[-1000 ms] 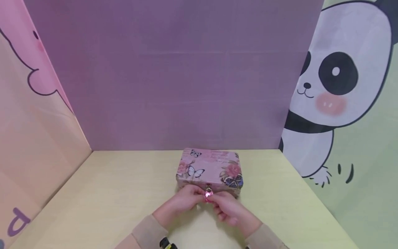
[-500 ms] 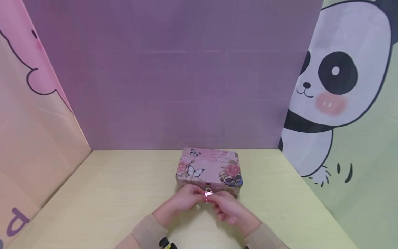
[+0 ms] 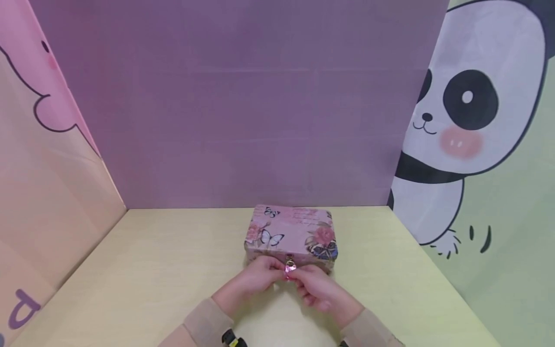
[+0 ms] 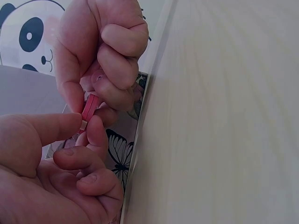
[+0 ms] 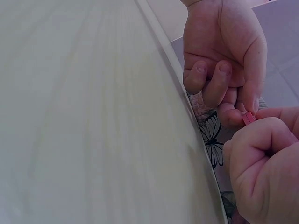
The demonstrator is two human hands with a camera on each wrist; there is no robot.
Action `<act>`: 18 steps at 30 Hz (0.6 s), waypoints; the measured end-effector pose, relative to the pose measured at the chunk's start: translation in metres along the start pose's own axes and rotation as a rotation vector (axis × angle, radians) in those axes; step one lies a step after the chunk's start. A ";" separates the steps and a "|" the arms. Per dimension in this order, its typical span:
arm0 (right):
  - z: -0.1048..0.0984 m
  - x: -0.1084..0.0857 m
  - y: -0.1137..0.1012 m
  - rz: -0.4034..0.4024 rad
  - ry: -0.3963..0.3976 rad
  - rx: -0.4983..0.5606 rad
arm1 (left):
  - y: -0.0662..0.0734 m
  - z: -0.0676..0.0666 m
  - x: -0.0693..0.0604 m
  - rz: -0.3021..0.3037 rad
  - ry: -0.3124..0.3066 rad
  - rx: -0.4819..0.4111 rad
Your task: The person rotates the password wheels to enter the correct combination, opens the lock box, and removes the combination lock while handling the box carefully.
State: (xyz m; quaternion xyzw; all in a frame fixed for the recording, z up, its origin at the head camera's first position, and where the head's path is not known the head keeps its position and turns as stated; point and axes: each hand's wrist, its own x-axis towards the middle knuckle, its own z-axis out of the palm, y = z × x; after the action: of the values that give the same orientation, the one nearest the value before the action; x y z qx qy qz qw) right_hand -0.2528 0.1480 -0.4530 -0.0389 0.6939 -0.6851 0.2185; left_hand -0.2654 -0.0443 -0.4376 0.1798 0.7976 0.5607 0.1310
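A pink box (image 3: pixel 290 231) printed with butterflies and roses, its lid down, stands on the table. At its front latch hangs a small pink padlock (image 3: pixel 290 272) with a gold-coloured shackle. My left hand (image 3: pixel 260 275) pinches the padlock from the left between thumb and fingers. From the right, my right hand (image 3: pixel 318 288) pinches it too, its other fingers curled under. In the left wrist view the red-pink padlock body (image 4: pixel 89 107) shows edge-on between both hands, a small silver part by the left thumb. Fingers hide most of it in the right wrist view.
The pale wooden table (image 3: pixel 182 260) extends to both sides of the box. A purple wall panel (image 3: pixel 251 106) rises behind it. Side panels with a cartoon panda (image 3: pixel 498 154) and a pink figure (image 3: pixel 65 113) flank the table.
Both hands stay at the padlock in nearly the same pose. The glint on the padlock's face has shifted slightly, and the head view has moved a little.
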 end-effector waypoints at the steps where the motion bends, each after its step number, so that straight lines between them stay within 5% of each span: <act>1: 0.000 0.000 0.000 0.000 0.000 -0.001 | 0.000 0.000 0.000 -0.001 -0.001 0.000; 18: 0.000 0.000 0.001 0.014 0.006 -0.006 | 0.001 -0.001 -0.001 0.006 -0.012 0.002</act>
State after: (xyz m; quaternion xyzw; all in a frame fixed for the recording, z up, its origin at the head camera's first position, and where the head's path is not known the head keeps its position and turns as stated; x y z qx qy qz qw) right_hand -0.2529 0.1478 -0.4538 -0.0329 0.6967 -0.6817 0.2210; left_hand -0.2650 -0.0456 -0.4365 0.1854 0.7968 0.5593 0.1340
